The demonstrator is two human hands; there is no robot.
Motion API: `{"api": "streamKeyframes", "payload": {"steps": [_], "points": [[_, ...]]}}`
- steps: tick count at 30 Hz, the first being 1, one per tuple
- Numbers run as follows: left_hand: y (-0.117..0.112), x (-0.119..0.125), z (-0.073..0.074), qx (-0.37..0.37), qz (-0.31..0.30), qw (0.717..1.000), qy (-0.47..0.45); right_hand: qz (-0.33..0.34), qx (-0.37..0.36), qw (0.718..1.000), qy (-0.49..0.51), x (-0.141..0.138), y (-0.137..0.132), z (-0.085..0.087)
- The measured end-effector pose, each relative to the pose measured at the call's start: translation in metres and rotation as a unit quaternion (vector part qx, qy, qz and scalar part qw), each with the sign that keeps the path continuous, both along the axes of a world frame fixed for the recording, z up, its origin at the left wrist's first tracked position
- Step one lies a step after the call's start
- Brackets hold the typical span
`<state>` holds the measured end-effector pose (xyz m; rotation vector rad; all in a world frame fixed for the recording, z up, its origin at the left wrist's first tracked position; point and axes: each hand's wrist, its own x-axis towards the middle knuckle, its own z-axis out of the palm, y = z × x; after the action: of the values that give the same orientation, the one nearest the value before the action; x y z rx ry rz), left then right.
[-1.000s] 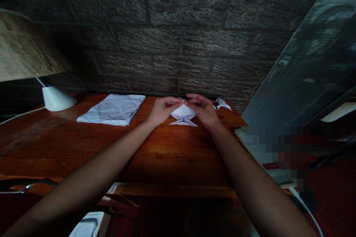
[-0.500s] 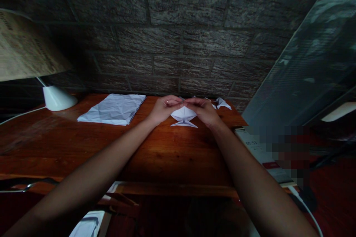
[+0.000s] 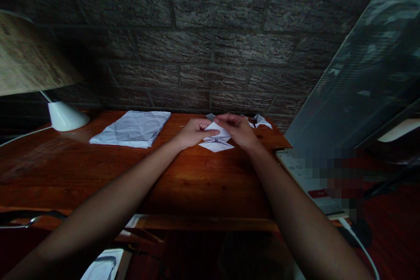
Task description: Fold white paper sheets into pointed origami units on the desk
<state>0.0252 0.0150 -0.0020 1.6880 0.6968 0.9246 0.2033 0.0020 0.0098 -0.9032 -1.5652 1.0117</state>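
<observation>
Between my two hands is a folded white paper (image 3: pixel 216 143), with a pointed upper part and a wide lower flap near the tabletop. My left hand (image 3: pixel 195 132) grips its left side, thumb lying across the front. At the top corner, my right hand (image 3: pixel 236 127) pinches the paper between thumb and fingers. Part of the upper edge is hidden by the fingers. Behind my hands lie more folded white paper pieces (image 3: pixel 262 121), partly covered by the right hand.
A stack of creased white sheets (image 3: pixel 131 129) lies left on the wooden desk (image 3: pixel 197 183). A lamp (image 3: pixel 67 116) stands at far left. The brick wall (image 3: pixel 197 48) rises behind. A device with a lit screen (image 3: pixel 295 168) and white cable (image 3: pixel 357 238) sits right.
The paper's upper part has tilted up into a point, and its lower flap looks wider. My left thumb has moved down onto its front; the right hand has stayed at the top.
</observation>
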Motion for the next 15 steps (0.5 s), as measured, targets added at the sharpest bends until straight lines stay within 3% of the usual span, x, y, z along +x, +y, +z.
{"api": "streamKeyframes", "payload": {"steps": [8, 15], "points": [[0.0004, 0.0023, -0.0044, -0.023, 0.021, 0.999, -0.040, -0.010, -0.006, 1.000, -0.013, 0.0041, 0.0064, -0.0054], [0.0025, -0.0004, -0.0034, -0.106, 0.011, 0.992, -0.064, -0.030, -0.019, 0.999, -0.012, 0.0059, 0.0065, -0.0067]]}}
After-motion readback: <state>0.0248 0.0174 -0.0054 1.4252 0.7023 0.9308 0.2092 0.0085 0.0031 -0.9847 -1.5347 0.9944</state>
